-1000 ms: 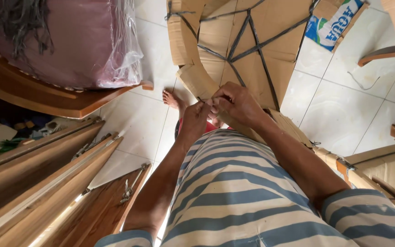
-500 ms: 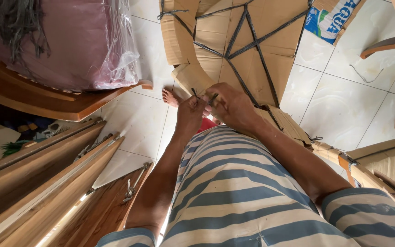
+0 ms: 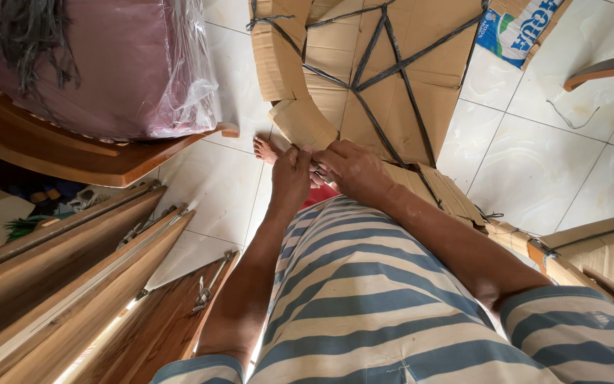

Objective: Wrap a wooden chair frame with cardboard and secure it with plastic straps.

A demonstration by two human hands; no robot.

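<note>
Seen from the head camera, a person in a blue-and-cream striped shirt (image 3: 364, 299) stands over a white tiled floor (image 3: 534, 163), both hands raised together at the lower edge of a cardboard-wrapped piece (image 3: 364, 78) bound with crossing black straps (image 3: 392, 64). The left hand (image 3: 291, 176) is curled, its fingers pinched at a folded cardboard flap (image 3: 300, 121) where it meets the right hand; exactly what it grips is too small to tell. The right hand (image 3: 353, 171) is closed, knuckles up, touching the left at the fingertips just below that flap. A bare foot (image 3: 268, 149) shows on the tiles beneath the hands. To the left, a maroon cushion in clear plastic wrap (image 3: 108, 64) sits on a curved wooden frame (image 3: 72, 160); lower left lie wooden panels (image 3: 58, 284) with metal fittings (image 3: 207, 284). More strapped cardboard bundles (image 3: 591, 256) rest at the right, and a blue-and-white printed carton (image 3: 516, 28) lies at the top right
</note>
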